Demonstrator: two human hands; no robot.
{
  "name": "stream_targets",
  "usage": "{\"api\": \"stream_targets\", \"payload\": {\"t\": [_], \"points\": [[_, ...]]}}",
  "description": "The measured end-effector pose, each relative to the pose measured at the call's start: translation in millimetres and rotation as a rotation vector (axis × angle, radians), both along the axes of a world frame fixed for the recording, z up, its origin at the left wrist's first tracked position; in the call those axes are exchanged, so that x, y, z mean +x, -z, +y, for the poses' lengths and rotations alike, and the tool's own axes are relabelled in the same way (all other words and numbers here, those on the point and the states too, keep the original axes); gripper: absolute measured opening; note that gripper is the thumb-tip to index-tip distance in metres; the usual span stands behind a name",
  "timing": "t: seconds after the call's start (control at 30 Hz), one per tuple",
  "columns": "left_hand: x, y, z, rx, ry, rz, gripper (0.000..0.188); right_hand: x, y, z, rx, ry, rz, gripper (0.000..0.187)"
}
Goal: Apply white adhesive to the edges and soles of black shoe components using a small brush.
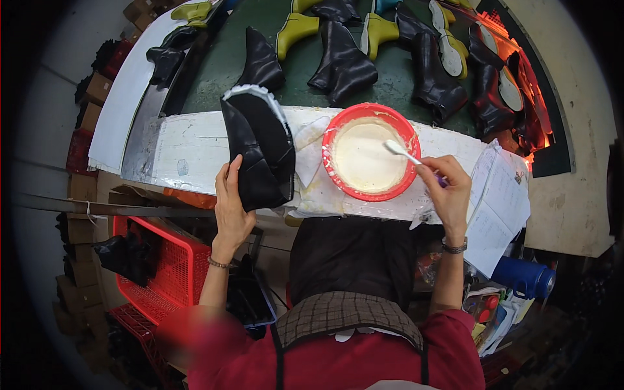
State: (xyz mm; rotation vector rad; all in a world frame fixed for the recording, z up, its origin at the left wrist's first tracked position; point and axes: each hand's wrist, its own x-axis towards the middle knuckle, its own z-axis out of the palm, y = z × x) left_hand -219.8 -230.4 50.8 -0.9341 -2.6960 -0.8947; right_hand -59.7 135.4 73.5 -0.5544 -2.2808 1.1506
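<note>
My left hand (pixel 233 207) grips a black boot (pixel 242 156) from its near left side, over the white board (pixel 195 140). The boot's far end carries a white, wet-looking band along its edge. In my right hand (pixel 451 192) is a toothbrush (pixel 408 155) with a white head and a purple part in the grip. Its head hangs over the red bowl (pixel 415 143), which holds a cream-coloured paste (pixel 364 156). Whether the bristles touch the paste, I cannot tell. A stained white cloth (pixel 320 188) lies between the boot and the bowl.
Black boots (pixel 344 62) and yellow boot lasts (pixel 298 34) stand on the green conveyor belt (pixel 214 71) beyond the board. An orange glow shows at far right. Papers (pixel 500 201), a blue flask (pixel 525 278) and a red crate (pixel 188 250) surround my place.
</note>
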Motion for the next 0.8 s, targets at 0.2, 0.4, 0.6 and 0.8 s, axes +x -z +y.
{"api": "stream_targets", "payload": {"t": [0.2,0.4,0.6,0.8], "points": [[19.3,-25.1,25.0,0.074,0.197,0.045,0.104,-19.8,-11.9,-48.2,-0.099,-0.323,0.072,0.011],[26.5,-29.6,27.4,0.225,0.352,-0.080,0.098,-35.8,-15.5,-21.7,-0.035,-0.207,0.166,0.009],[20.1,-33.6,42.3,0.275,0.379,-0.009,0.103,-37.4,-23.8,-13.9,0.002,-0.214,0.265,0.016],[13.3,-38.5,64.5,0.372,0.274,0.018,0.101,-21.1,-22.4,-32.6,0.018,-0.283,0.307,0.021]]}}
